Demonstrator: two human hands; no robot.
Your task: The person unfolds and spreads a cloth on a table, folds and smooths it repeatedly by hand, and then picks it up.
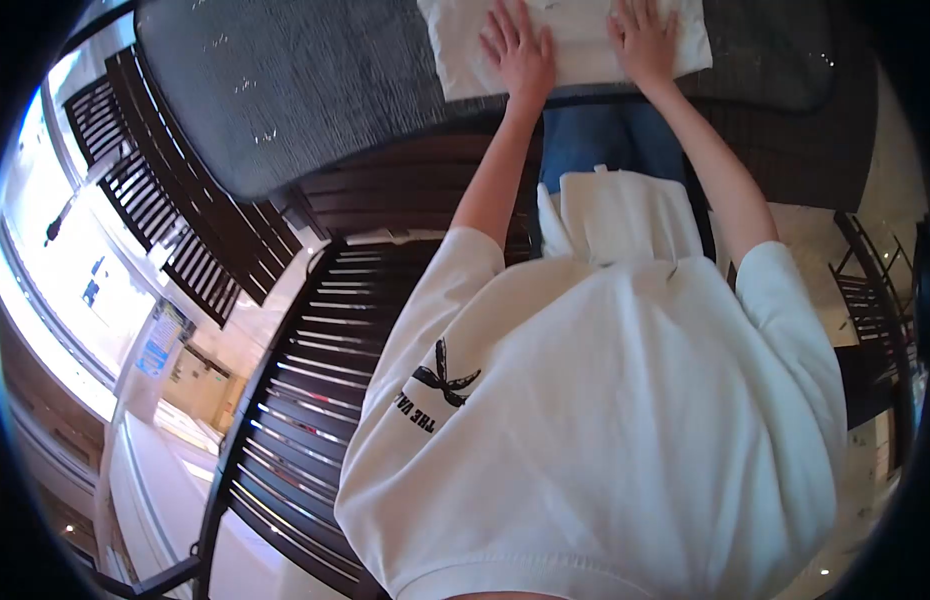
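Note:
A white folded cloth lies on the dark, glass-like tabletop at the top of the head view, close to the table's near edge. My left hand rests palm down on its left part with the fingers spread. On the right part, my right hand is also flat, its fingers apart. Neither hand grips anything. The far part of the cloth is cut off by the top of the picture, so I cannot tell what kind of cloth item it is.
I sit in a dark slatted chair wearing a white shirt. Another slatted bench or chair stands left of the table. More dark chairs are at the right. Bright windows line the left side.

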